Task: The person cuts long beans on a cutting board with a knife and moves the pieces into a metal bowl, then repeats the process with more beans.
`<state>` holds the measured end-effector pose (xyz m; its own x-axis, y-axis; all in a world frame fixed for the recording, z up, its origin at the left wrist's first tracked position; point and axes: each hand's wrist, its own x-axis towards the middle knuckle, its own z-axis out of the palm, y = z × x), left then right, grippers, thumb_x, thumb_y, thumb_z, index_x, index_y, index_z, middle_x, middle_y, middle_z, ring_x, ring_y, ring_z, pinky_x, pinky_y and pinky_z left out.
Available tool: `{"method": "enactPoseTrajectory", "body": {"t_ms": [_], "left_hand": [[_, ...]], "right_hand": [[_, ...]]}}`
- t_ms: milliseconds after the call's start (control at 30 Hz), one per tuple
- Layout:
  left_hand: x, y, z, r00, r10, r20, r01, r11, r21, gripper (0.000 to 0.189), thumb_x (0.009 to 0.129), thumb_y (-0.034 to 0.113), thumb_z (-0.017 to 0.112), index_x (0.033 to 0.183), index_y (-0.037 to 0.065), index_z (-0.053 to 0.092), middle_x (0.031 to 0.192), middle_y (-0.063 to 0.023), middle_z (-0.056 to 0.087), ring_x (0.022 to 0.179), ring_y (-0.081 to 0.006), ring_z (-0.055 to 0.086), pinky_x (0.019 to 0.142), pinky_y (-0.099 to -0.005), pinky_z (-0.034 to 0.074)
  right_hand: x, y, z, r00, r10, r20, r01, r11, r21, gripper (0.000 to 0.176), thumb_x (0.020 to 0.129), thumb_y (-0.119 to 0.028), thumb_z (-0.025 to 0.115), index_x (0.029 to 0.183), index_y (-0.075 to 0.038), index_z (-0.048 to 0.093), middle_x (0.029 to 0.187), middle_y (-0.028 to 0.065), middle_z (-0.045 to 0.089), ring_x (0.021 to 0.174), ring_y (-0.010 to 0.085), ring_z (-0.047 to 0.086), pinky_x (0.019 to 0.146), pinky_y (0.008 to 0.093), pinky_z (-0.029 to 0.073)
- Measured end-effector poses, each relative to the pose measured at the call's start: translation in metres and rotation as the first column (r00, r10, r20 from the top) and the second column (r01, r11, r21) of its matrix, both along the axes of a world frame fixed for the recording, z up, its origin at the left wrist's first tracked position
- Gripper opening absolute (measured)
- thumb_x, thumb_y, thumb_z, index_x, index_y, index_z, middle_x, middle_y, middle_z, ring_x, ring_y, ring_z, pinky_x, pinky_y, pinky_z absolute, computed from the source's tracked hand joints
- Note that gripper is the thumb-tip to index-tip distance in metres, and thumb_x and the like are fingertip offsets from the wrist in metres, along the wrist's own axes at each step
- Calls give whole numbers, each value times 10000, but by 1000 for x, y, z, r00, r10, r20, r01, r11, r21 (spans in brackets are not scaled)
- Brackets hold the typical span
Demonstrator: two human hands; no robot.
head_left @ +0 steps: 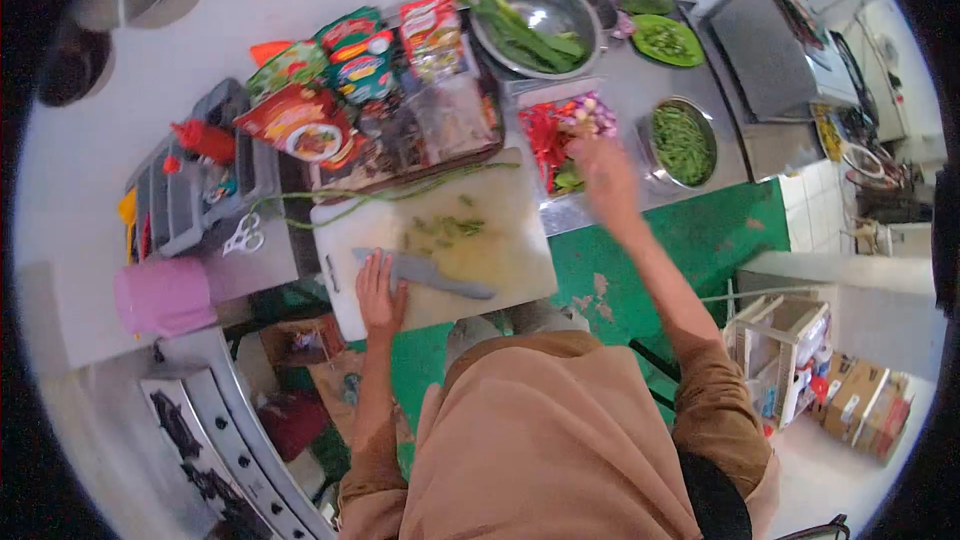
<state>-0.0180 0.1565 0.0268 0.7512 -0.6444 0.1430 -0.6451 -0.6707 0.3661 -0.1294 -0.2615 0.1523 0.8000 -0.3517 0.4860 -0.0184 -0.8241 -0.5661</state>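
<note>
My left hand [380,295] lies flat on a grey knife [440,278], fingers stretched out, near the left edge of the white cutting board [515,240]. Short cut green pieces [460,228] are scattered on the board above the knife. Long green beans [400,192] stretch across the board's far edge and past its left side. My right hand [605,170], smeared by motion, is over the near right part of a tray of red chilies [540,140] and shallots [595,115]. Its fingers are blurred, so I cannot tell what they hold.
Right of the tray stands a bowl of cut green beans [683,145]. Behind are a steel bowl [550,5] with leafy greens and a green plate [668,40]. Seasoning packets [360,55] fill a tray at the back left. White scissors [243,235] lie left of the board, near a pink container [165,297].
</note>
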Motion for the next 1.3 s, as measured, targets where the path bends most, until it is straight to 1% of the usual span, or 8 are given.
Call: {"method": "enactPoseTrajectory", "body": {"t_ms": [33, 133, 200, 400, 733, 833, 1000, 1300], "left_hand": [[0, 2, -2, 1000, 24, 2, -24, 1000, 10, 552, 865, 222, 631, 1372, 67, 479, 1473, -139, 411, 1363, -355, 359, 1112, -489, 266], [1, 2, -4, 1000, 15, 13, -15, 1000, 17, 570, 850, 176, 631, 1382, 60, 463, 1486, -139, 392, 1368, -354, 349, 1118, -494, 260], [-3, 2, -1, 998, 18, 57, -15, 998, -63, 512, 859, 168, 629, 1344, 61, 508, 1459, -141, 431, 1353, -353, 372, 1105, -495, 281], [-4, 7, -8, 998, 67, 5, -65, 987, -147, 378, 891, 215, 609, 1234, 58, 591, 1429, -127, 463, 1324, -341, 405, 1097, -493, 300], [-3, 5, -5, 998, 62, 9, -60, 987, -151, 381, 894, 197, 596, 1244, 49, 574, 1386, -144, 496, 1285, -354, 440, 1093, -489, 319], [-3, 6, -5, 998, 56, 2, -55, 989, -139, 384, 895, 200, 597, 1249, 53, 572, 1389, -141, 495, 1286, -354, 440, 1094, -493, 317], [-4, 6, -6, 997, 63, 34, -56, 985, -162, 394, 891, 194, 606, 1257, 52, 569, 1386, -135, 498, 1283, -346, 445, 1091, -491, 321], [-4, 7, -10, 997, 72, 28, -68, 989, -132, 410, 883, 180, 613, 1273, 66, 565, 1400, -117, 493, 1306, -329, 429, 1098, -487, 310]], "right_hand": [[9, 24, -20, 892, 98, -442, -130, 991, -42, 264, 911, -91, 512, 1143, -48, 630, 1090, 148, 643, 1109, 325, 575, 951, 413, 453], [18, 87, -79, 805, 493, -329, -463, 870, 172, 388, 871, -123, 567, 1257, -106, 538, 1264, 143, 549, 1099, 320, 564, 950, 420, 461], [36, 110, -111, 732, 548, -404, -628, 773, -89, 524, 895, -246, 577, 1396, -205, 428, 1436, 139, 410, 1290, 341, 433, 1086, 470, 349], [73, 131, -122, 689, 517, -507, -678, 706, -202, 608, 941, -478, 468, 1489, -272, 306, 1569, 142, 211, 1451, 337, 188, 1162, 546, 158], [120, 161, -137, 543, 719, -434, -836, 510, -202, 524, 956, -396, 468, 1461, -305, 362, 1544, 129, 268, 1429, 332, 245, 1165, 514, 183], [125, 164, -146, 570, 726, -384, -821, 485, -302, 507, 909, -344, 521, 1398, -235, 442, 1487, 135, 356, 1389, 328, 315, 1140, 499, 243], [119, 162, -148, 597, 728, -337, -802, 546, -242, 257, 851, -273, 563, 1029, -88, 552, 1079, 98, 543, 1094, 289, 510, 936, 430, 413], [110, 164, -141, 744, 574, -343, -664, 693, -280, 169, 857, -260, 568, 901, -97, 553, 826, 84, 587, 805, 275, 621, 676, 425, 517]]}}
